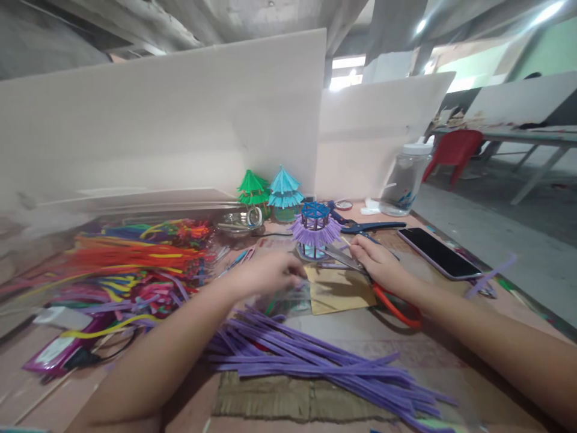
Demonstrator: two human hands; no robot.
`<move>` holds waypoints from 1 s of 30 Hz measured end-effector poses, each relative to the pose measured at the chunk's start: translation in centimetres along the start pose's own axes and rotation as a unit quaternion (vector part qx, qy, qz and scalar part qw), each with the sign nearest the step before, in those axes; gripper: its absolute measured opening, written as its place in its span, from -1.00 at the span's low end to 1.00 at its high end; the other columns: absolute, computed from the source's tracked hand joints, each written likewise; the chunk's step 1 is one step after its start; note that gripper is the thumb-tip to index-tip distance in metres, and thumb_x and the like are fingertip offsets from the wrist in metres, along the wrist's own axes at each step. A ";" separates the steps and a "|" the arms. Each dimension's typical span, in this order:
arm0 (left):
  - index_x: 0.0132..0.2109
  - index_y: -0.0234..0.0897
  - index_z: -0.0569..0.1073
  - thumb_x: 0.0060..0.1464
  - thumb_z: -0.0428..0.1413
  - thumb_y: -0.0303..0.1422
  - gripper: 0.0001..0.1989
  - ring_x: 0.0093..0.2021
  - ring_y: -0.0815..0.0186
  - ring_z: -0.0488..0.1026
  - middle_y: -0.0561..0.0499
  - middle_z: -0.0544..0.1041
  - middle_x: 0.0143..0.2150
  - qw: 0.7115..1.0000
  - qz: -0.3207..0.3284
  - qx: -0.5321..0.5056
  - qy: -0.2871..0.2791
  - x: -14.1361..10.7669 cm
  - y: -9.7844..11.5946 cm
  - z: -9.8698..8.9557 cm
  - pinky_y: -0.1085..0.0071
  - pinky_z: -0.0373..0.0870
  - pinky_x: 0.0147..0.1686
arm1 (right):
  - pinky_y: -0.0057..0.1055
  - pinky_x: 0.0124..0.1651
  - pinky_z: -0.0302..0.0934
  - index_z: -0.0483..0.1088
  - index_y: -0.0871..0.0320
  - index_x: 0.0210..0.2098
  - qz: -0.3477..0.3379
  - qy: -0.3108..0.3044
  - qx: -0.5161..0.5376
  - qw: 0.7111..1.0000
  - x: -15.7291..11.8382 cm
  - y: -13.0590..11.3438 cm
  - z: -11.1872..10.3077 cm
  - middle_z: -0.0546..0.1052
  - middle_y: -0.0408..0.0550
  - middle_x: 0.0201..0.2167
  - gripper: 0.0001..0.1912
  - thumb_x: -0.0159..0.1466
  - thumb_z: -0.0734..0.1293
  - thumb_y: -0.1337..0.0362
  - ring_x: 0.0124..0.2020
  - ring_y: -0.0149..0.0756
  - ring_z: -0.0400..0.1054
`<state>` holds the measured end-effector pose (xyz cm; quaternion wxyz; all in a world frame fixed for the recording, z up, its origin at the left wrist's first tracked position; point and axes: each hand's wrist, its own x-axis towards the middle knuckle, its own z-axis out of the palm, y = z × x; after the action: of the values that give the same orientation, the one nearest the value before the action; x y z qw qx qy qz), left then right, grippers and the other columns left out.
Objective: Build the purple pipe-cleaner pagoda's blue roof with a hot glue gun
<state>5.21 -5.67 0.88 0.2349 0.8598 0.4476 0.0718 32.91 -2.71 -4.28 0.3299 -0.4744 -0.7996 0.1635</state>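
Person's L hand (pixel 286 272) blurred, fingers curled nr tan paper sheet (pixel 340 293); can't tell if gripping anything. R hand (pixel 375 257), apart from L, clamped on orange-handled metal scissors (pixel 388 304), blades twd round purple-fringed, blue-topped model (pixel 316 232), upright on surface beyond sheet. Foreground: long fuzzy purple stems (pixel 315 356), overlapping brown corrugated cardboard (pixel 265 397).

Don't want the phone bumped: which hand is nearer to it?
Right. The right hand, holding the scissors, is just left of the phone, apart from it; the left hand is farther off, beyond the tan paper.
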 end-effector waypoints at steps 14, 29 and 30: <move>0.07 -0.45 0.53 0.24 -0.01 -0.27 -0.59 0.18 -0.07 0.44 -0.33 0.54 0.13 0.896 -0.227 0.117 0.364 -0.6 -14.3 -6.8 0.10 0.33 0.15 | -0.34 -0.30 0.11 0.30 0.11 -0.20 -0.013 -0.128 -0.097 0.987 -1.1 -0.3 1.9 0.50 -0.02 -0.39 -0.72 0.44 0.05 0.13 -0.37 -0.19 0.37; -0.13 -0.27 0.60 0.24 0.13 -0.29 -0.81 -0.16 0.18 0.55 -0.08 0.66 -0.19 0.969 0.126 0.117 0.179 1.0 1.2 2.9 0.33 0.37 -0.16 | -0.36 -0.28 0.10 0.43 0.18 -0.23 -0.193 -0.045 -0.191 0.961 -2.5 -2.7 1.2 0.54 0.04 -0.42 -0.63 0.48 0.06 0.18 -0.36 -0.21 0.39; -0.18 -0.28 0.60 0.25 0.13 -0.32 -0.83 -0.19 0.21 0.54 -0.07 0.65 -0.22 0.966 0.148 0.098 0.190 1.0 1.4 3.3 0.35 0.37 -0.18 | -0.37 -0.29 0.09 0.43 0.18 -0.25 -0.223 -0.019 -0.189 0.956 -2.6 -2.9 1.2 0.53 0.03 -0.45 -0.63 0.48 0.06 0.19 -0.39 -0.23 0.37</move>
<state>7.89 -6.69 -1.46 0.0466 0.9058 0.3568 0.2237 31.12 -6.35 -4.47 0.2465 -0.3341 -0.9078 -0.0595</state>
